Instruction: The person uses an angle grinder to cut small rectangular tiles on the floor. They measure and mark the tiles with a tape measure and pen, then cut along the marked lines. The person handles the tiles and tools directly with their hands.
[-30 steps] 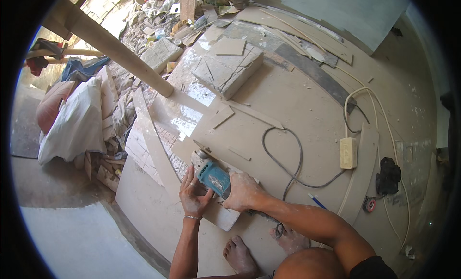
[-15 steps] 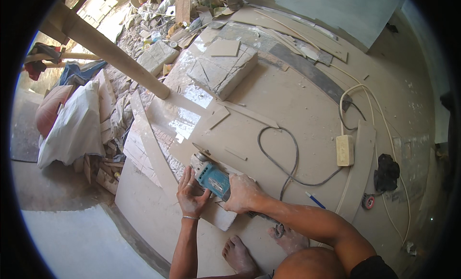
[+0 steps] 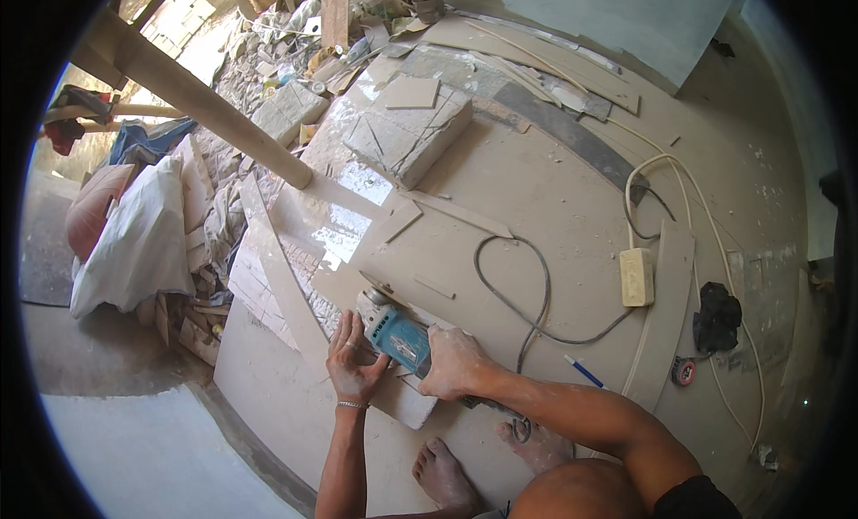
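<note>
My right hand (image 3: 457, 365) is wrapped round the rear body of a blue angle grinder (image 3: 399, 340). The grinder's metal head points up and left, and its thin disc (image 3: 375, 283) stands at the edge of a dusty flat strip (image 3: 438, 323) like tile. My left hand (image 3: 352, 359) lies beside the grinder head with fingers stretched out and thumb apart, the thumb close to the blue housing. Under both hands is a pale block (image 3: 404, 403), mostly covered. The grinder's dark cord (image 3: 542, 327) loops off to the right.
A beige extension socket (image 3: 636, 278) lies on the dusty floor at right, near a blue pen (image 3: 584, 371), a tape measure (image 3: 683, 371) and a black bundle (image 3: 718, 317). A large slab (image 3: 420, 130) stands ahead. Rubble (image 3: 290, 108), a slanting pole (image 3: 206, 101) and a white sack (image 3: 134, 242) fill the left.
The whole view has shifted slightly. Both hands and the grinder keep nearly the same place against the strip.
</note>
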A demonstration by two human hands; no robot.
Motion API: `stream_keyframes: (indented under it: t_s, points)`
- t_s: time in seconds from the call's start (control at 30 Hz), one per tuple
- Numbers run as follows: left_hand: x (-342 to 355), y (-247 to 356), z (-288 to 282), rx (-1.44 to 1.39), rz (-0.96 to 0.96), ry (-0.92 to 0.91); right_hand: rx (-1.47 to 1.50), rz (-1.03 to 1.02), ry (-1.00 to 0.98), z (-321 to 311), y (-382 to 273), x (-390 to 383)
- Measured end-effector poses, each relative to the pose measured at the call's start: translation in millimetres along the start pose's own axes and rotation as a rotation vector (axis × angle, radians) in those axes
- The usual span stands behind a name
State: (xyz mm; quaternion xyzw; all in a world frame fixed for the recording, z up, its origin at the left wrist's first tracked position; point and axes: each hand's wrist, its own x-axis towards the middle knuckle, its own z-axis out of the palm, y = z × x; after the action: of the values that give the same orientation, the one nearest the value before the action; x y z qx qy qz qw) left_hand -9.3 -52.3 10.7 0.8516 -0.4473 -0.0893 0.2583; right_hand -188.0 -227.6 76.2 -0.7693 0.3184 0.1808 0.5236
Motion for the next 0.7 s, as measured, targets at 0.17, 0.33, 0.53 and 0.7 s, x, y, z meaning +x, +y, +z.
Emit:
stream_keyframes:
  t_s: [0.17, 0.33, 0.53, 0.7]
  points:
    - [0, 0, -1, 0.005, 0.019, -0.004, -0.015, 0.01, 0.013, 6, 6, 2]
    - [-1, -1, -2, 0.006, 0.045, -0.004, -0.025, 0.008, 0.018, 8, 9, 0]
    - [-1, 0, -2, 0.006, 0.048, -0.002, -0.023, 0.014, 0.005, 6, 7, 0]
    - [0, 0, -4, -0.02, 0.048, -0.01, 0.04, -0.021, 0.054, 0, -2, -1]
